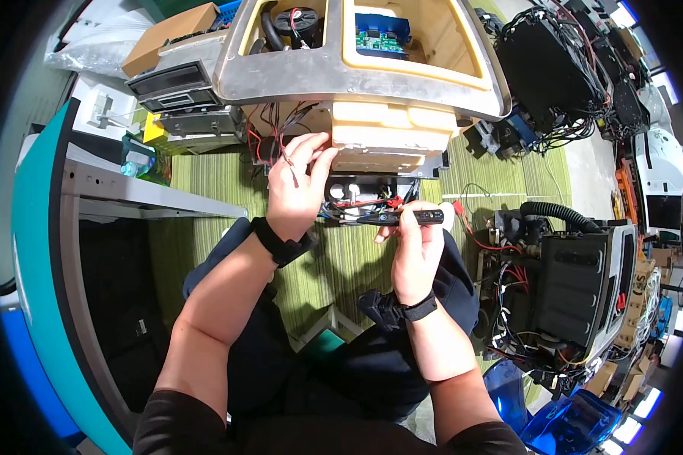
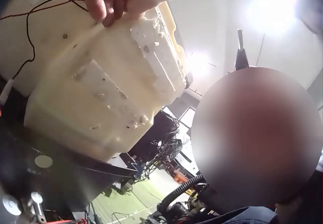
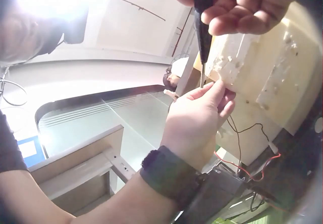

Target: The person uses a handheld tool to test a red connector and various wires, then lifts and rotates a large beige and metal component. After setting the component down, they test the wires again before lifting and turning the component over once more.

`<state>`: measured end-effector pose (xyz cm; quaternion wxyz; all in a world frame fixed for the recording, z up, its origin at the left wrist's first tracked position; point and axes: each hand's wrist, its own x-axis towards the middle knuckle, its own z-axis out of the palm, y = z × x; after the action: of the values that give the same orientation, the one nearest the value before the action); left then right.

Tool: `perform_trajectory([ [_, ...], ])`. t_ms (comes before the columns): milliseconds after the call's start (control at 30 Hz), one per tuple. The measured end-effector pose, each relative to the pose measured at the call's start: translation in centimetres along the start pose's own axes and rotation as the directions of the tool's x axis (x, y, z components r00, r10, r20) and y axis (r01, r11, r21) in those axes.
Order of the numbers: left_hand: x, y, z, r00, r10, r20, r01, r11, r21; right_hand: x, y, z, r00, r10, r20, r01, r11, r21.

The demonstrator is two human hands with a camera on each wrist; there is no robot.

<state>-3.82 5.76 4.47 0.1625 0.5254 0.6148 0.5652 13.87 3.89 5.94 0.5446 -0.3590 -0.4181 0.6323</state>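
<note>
Head view: a black tool [image 1: 391,218] is gripped by the right hand [image 1: 417,254] before the cream block [image 1: 395,127], whose left edge is met by a half-curled left hand [image 1: 296,189], hold unclear; fiddly tip work's seemingly underway, steadiness needed next.

Holds a black tool [image 3: 203,32] with a thin metal tip [image 3: 203,74] in the right hand [image 3: 245,12], near the left hand [image 3: 196,118], cream box [image 3: 252,65] and red wire [image 3: 268,159].

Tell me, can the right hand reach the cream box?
Probably yes: the right hand is near the cream box and nothing seems to block it, though it holds a black tool.
</note>
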Motion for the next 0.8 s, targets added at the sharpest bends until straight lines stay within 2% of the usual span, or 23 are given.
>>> perform_trajectory([
  [100,0.1,0.2,-0.1,1.000,0.023,0.001,-0.023,0.998,0.056,0.0,0.0,-0.2,1.000,-0.002,0.005,0.002,1.000,-0.007],
  [433,0.5,0.6,-0.1,0.999,0.044,-0.008,-0.043,0.997,0.066,-0.2,0.3,-0.4,1.000,0.001,0.002,-0.001,1.000,-0.025],
  [633,0.6,0.0,0.1,0.998,0.042,-0.040,-0.042,0.999,-0.016,-0.2,0.1,-0.2,1.000,0.008,-0.009,-0.008,1.000,-0.027],
  [700,0.7,0.4,-0.2,0.986,0.166,-0.012,-0.163,0.976,0.144,0.0,0.2,-0.5,1.000,-0.006,0.000,0.006,0.999,-0.042],
  [800,0.4,1.2,-0.1,0.985,0.170,0.012,-0.170,0.975,0.146,0.1,-0.3,-0.2,0.999,-0.041,-0.008,0.041,0.998,-0.049],
])
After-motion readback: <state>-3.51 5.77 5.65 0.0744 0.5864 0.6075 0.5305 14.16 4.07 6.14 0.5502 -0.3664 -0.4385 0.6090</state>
